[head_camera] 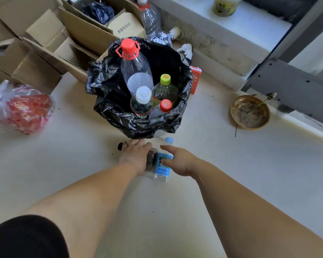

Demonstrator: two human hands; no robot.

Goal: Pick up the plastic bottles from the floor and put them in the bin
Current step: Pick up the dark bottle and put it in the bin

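The bin (108, 108), lined with a black bag, stands in the middle of the floor and holds several plastic bottles, the tallest being a clear bottle (136, 71) with a red cap. Just in front of it, two bottles lie on the floor. My left hand (134, 155) is pressed down over a dark bottle (151, 156), whose black cap (120, 146) sticks out to the left. My right hand (177, 161) grips a blue-label bottle (161, 170) with a light blue cap, thumb across the label.
Open cardboard boxes (45, 43) crowd the back left. A plastic bag of red things (24, 110) lies at the left. A brass dish (250, 112) sits at the right, by a grey metal frame (287, 81). Behind the bin are another large bottle (149, 17) and a small red box (195, 79).
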